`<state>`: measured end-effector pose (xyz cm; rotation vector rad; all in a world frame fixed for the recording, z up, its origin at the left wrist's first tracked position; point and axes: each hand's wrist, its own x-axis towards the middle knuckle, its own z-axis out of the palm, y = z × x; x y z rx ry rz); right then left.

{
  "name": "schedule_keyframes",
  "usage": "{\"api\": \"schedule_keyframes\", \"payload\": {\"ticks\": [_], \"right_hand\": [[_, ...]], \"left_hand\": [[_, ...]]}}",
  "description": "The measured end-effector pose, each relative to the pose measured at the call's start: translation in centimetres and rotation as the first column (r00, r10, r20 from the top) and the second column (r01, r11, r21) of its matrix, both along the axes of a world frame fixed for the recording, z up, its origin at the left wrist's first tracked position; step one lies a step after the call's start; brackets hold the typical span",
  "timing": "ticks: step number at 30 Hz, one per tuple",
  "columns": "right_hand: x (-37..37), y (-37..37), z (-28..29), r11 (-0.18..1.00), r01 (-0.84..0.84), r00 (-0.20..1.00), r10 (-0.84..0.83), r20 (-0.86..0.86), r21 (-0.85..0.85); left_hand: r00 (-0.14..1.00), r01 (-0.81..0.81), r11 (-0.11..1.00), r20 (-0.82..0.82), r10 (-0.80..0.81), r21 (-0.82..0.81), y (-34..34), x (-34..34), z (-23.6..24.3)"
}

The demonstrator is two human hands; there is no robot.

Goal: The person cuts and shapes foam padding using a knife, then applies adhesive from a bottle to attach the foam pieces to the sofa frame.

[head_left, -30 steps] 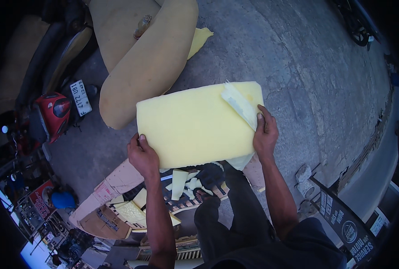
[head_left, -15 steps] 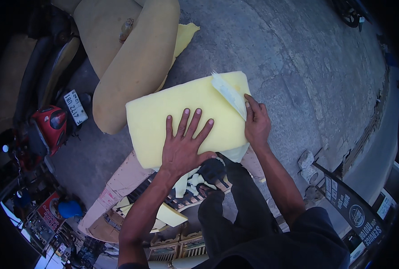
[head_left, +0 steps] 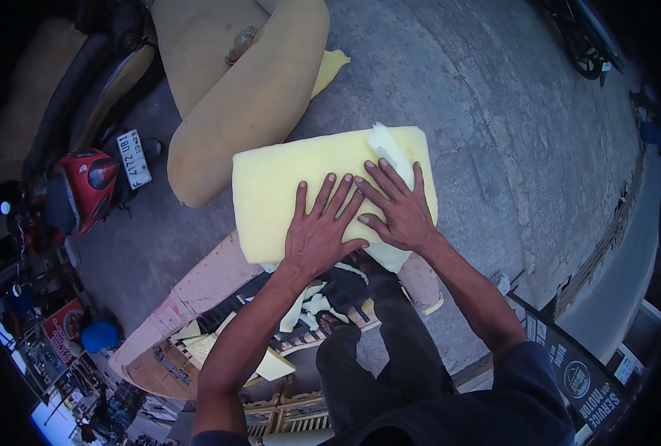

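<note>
A rectangular pale-yellow foam pad [head_left: 263,193] lies across a pink cardboard-covered frame [head_left: 193,290] at my legs. A whitish torn strip [head_left: 382,138] rests on its upper right part. My left hand [head_left: 317,230] is spread flat on the middle of the foam, fingers apart. My right hand [head_left: 399,208] also lies flat with spread fingers, on the foam's right part and partly over the strip. Their index fingertips are close together. Pale foam scraps [head_left: 316,308] lie in the dark slatted space below the pad, near my legs.
Large tan foam pieces [head_left: 241,126] with a small bottle-like object [head_left: 241,43] lie ahead. A red motorcycle [head_left: 85,193] stands left, a blue round object [head_left: 100,336] below it. A signboard [head_left: 576,379] is at lower right, a wheel [head_left: 587,59] at upper right.
My left hand moved from gripping the foam's left edge to lying flat on its middle. My right hand let go of the right edge and now lies spread on top.
</note>
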<state>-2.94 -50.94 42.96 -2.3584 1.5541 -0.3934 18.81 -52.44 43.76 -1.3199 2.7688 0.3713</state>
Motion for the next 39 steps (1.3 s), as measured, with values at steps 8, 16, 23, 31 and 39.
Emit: {"api": "schedule_keyframes", "payload": {"ticks": [8, 16, 23, 31, 39], "right_hand": [[-2.4, 1.4, -4.8, 0.707, 0.474, 0.595, -0.697, 0.4, 0.525], [-4.0, 0.4, -2.5, 0.579, 0.582, 0.327, -0.809, 0.488, 0.57], [-5.0, -1.3, -1.5, 0.496, 0.674, 0.289, -0.859, 0.423, 0.547], [-4.9, 0.9, -2.6, 0.453, 0.699, 0.187, -0.862, 0.471, 0.553], [-5.4, -1.8, -8.1, 0.418, 0.489, 0.23, -0.908, 0.35, 0.766]], "left_hand": [[0.997, -0.05, 0.999, -0.052, 0.05, -0.002, 0.4, -0.3, 0.6], [0.999, -0.03, 0.998, -0.016, 0.029, -0.06, 0.5, -0.2, 0.6], [0.999, -0.032, 0.997, -0.045, 0.029, -0.074, 0.8, -0.5, 0.4], [0.999, 0.021, 0.999, -0.034, -0.022, -0.024, 1.1, 0.0, 0.4], [0.993, -0.033, 0.995, -0.115, 0.023, -0.089, 0.4, -0.7, -0.3]]}}
